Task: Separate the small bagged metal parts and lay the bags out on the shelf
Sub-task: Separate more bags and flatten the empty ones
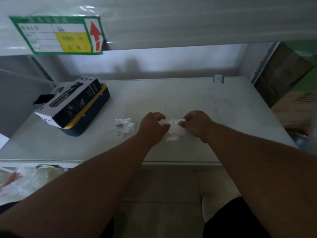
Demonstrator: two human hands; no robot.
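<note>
A clump of small clear plastic bags [173, 129] lies on the pale shelf [197, 100], near its front edge. My left hand [152, 126] pinches the clump's left side and my right hand [195, 123] pinches its upper right corner, both resting over it. The metal parts inside are too blurred to make out. A second crumpled bunch of small bags [123, 126] lies loose on the shelf just left of my left hand, untouched.
A black spray bottle box [68, 102] rests tilted on a dark blue and yellow case [96, 107] at the shelf's left. A green labelled sign [58, 35] hangs on the shelf above. Cardboard boxes [291, 107] stand at the right. Plastic bags [25, 179] lie below left.
</note>
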